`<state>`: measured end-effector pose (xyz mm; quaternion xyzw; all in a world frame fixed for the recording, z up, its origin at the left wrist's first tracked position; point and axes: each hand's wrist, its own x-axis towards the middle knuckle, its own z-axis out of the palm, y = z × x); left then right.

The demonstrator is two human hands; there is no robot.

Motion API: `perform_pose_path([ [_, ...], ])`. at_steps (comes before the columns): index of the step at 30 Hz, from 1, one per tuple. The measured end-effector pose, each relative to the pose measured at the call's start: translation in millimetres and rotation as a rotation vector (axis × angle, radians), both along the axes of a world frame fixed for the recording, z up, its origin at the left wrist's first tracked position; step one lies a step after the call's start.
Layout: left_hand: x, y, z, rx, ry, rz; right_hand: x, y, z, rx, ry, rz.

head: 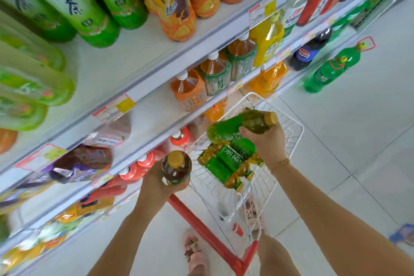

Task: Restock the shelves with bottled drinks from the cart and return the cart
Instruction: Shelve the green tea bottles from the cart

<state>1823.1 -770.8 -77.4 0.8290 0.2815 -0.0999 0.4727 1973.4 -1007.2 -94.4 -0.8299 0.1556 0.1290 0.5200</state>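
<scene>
The white wire cart [299, 129] stood on the floor just beside the shelves [179, 67]. It had a red handle [201, 226] at the near end. Inside the cart lay a few tea bottles [226, 164] on their sides, packed close together. They had green labels, and yellow-brown drink showed at their ends.

The left hand [156, 186] was wrapped around a brown bottle [177, 168]. That bottle stood upright with its yellow cap facing up. It was near the front edge of a low shelf, next to some red bottles [134, 172].

The right hand [266, 141] gripped a green bottle [239, 125] by its top part. This bottle was tipped on its side above the cart, with its yellow cap pointing away. A thin bracelet [280, 163] sat on that wrist.

The top shelf held tall green drinks [89, 6] and orange drinks [179, 18]. The shelf under it held big jugs [190, 89] of orange and green tea.

Pink slippers [195, 248] showed on the floor by the handle.
</scene>
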Motion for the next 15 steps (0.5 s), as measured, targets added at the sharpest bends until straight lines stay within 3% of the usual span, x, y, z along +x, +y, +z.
perform_pose_path([
  [7, -17, 46, -20, 0.049, 0.044, -0.065, -88, 33, 27, -0.069, -0.067, 0.088],
  [11, -30, 56, -24, 0.049, -0.053, -0.104, -157, 43, 25, -0.015, -0.011, -0.128],
  [15, -45, 62, -25, 0.006, -0.147, -0.32, -221, 49, 28, 0.07, -0.007, -0.34],
])
